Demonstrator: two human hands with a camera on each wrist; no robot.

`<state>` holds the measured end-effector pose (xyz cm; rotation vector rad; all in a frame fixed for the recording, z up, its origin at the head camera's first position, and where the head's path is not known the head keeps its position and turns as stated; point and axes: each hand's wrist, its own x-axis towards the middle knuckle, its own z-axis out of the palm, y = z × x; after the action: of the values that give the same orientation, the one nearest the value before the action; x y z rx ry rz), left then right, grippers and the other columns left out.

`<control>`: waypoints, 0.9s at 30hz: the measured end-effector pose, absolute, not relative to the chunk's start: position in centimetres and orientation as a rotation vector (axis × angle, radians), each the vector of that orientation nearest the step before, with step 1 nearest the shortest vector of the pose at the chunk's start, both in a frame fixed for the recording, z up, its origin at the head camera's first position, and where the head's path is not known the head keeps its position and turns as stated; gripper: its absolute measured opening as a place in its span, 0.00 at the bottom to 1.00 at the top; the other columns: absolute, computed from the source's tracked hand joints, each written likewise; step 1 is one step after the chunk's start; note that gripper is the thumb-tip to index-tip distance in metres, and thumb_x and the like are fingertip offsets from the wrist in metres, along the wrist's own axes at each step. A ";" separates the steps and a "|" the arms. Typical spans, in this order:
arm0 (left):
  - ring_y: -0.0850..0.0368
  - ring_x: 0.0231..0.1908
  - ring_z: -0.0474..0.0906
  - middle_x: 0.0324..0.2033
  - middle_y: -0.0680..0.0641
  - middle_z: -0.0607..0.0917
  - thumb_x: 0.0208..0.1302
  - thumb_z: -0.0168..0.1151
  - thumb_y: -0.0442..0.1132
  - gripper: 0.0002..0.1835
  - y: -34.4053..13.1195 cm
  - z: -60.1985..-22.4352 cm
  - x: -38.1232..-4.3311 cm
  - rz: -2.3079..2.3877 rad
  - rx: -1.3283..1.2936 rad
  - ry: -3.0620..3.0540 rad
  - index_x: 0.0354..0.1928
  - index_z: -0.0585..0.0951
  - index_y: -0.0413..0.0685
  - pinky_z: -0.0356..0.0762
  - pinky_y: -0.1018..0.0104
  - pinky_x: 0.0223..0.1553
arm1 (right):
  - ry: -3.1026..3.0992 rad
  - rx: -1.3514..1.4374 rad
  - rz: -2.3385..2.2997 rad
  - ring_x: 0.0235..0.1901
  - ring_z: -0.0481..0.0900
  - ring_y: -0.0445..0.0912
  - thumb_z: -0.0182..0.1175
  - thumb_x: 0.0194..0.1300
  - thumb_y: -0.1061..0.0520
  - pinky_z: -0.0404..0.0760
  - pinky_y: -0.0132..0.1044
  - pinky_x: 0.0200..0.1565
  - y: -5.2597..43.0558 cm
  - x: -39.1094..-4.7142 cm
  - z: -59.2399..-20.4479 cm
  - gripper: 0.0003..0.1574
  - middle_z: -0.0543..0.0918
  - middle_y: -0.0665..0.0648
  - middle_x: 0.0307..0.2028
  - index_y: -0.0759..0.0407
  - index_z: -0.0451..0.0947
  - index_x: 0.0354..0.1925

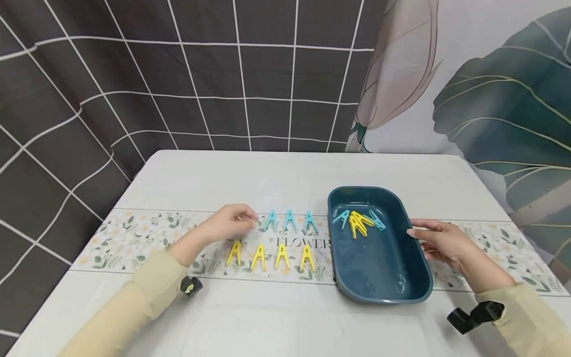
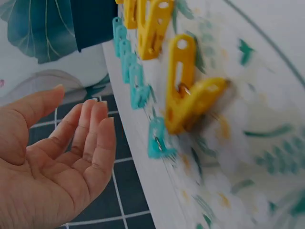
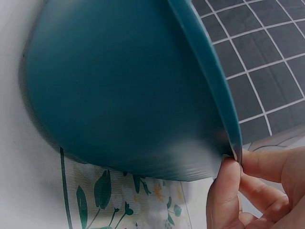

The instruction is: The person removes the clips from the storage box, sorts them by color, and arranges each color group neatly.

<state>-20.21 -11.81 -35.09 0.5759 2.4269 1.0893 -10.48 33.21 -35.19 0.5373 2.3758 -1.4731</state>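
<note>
My left hand (image 1: 228, 223) hovers over the table with its fingers loosely bent and holds nothing. Just right of its fingertips, blue clothespins (image 1: 289, 216) stand in a row; the left wrist view shows another blue clothespin (image 2: 157, 140) that the hand hides from the head view. Nearer me runs a row of yellow clothespins (image 1: 258, 252), the leftmost just below that hand. On the right, my right hand (image 1: 448, 246) pinches the rim of a dark blue plastic basin (image 1: 379, 267) between thumb and fingers. Several yellow and blue clothespins (image 1: 356, 218) lie inside, toward its far end.
A white table (image 1: 267, 317) carries a flowered band (image 1: 147, 243) across its middle, with printed lettering between the clothespin rows. Behind it hangs a dark grid-patterned cloth (image 1: 267, 74), and to the right a leaf-patterned curtain (image 1: 499, 109).
</note>
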 end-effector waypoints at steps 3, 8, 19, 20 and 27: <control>0.53 0.43 0.77 0.41 0.46 0.81 0.65 0.56 0.39 0.15 -10.1 -34.7 -20.4 1.111 0.649 2.457 0.51 0.78 0.40 0.78 0.57 0.48 | 2.375 0.533 -1.483 0.22 0.76 0.39 0.56 0.68 0.49 0.81 0.32 0.25 33.2 -10.4 -35.3 0.40 0.80 0.42 0.26 0.70 0.56 0.68; 0.53 0.44 0.77 0.41 0.46 0.81 0.66 0.57 0.37 0.14 -7.2 -34.1 -20.9 1.170 0.821 2.438 0.50 0.78 0.39 0.76 0.59 0.51 | 2.362 0.535 -1.504 0.22 0.77 0.38 0.56 0.68 0.50 0.81 0.31 0.25 33.2 -10.3 -35.2 0.40 0.80 0.42 0.25 0.70 0.57 0.68; 0.55 0.42 0.79 0.41 0.45 0.82 0.65 0.59 0.35 0.12 -1.5 -33.1 -21.4 1.128 1.099 2.375 0.49 0.78 0.39 0.78 0.70 0.48 | 2.365 0.533 -1.535 0.21 0.76 0.38 0.57 0.68 0.50 0.80 0.30 0.23 33.0 -10.3 -35.4 0.39 0.79 0.41 0.25 0.70 0.58 0.67; 0.55 0.43 0.79 0.41 0.45 0.82 0.65 0.59 0.35 0.12 -1.0 -33.1 -21.4 1.116 1.119 2.371 0.49 0.78 0.39 0.78 0.71 0.48 | 2.364 0.533 -1.538 0.21 0.76 0.38 0.57 0.68 0.50 0.80 0.30 0.23 32.9 -10.2 -35.4 0.38 0.80 0.41 0.25 0.70 0.58 0.67; 0.53 0.46 0.79 0.48 0.41 0.81 0.65 0.60 0.36 0.15 2.3 -32.8 -21.1 0.982 1.213 2.316 0.51 0.77 0.38 0.77 0.71 0.48 | 2.359 0.544 -1.548 0.20 0.76 0.38 0.57 0.68 0.51 0.80 0.31 0.23 32.9 -10.1 -35.3 0.38 0.80 0.42 0.24 0.69 0.58 0.67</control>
<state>-21.09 2.29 -32.82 1.2126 2.3156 0.9820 -10.12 32.89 -35.27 0.5437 2.3587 -1.5476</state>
